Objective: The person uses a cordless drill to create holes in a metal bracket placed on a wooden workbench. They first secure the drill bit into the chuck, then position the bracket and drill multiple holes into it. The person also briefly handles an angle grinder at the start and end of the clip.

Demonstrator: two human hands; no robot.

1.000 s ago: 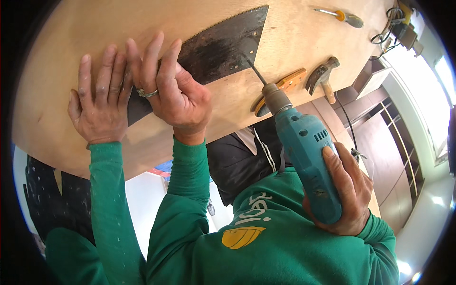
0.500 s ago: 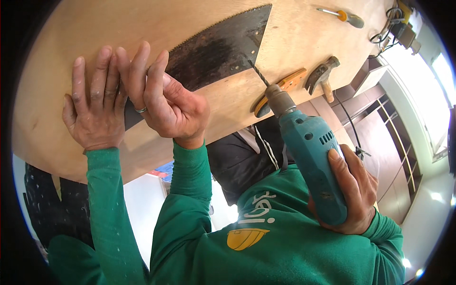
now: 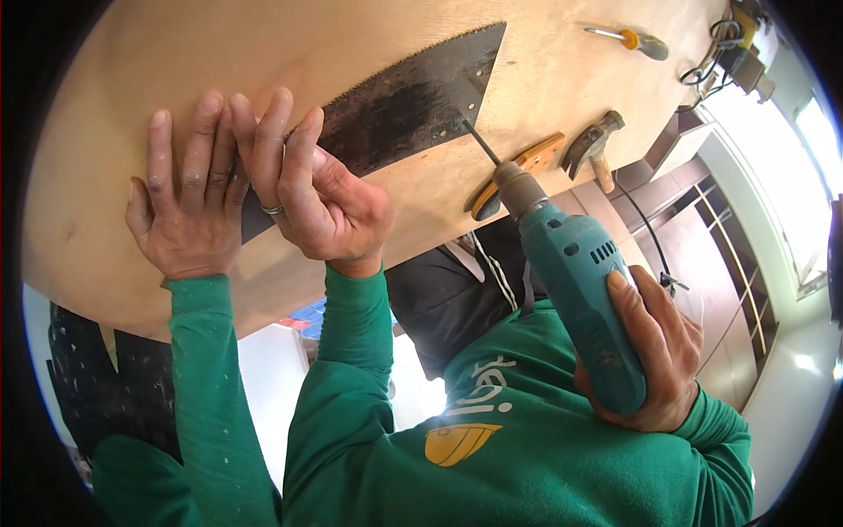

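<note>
A broad, pale plywood board served as the worktop, its surface smooth, with faint marks here and there. Across it I saw a dark, stained handsaw blade, toothed edge toward the far side, broad holed end pointing right. By the near edge, close to that end, lay an orange-brown handle dotted with small holes. Just right of it was a claw hammer, its wooden grip at the board's edge. Farther back, a yellow-and-grey-handled screwdriver pointed left.
</note>
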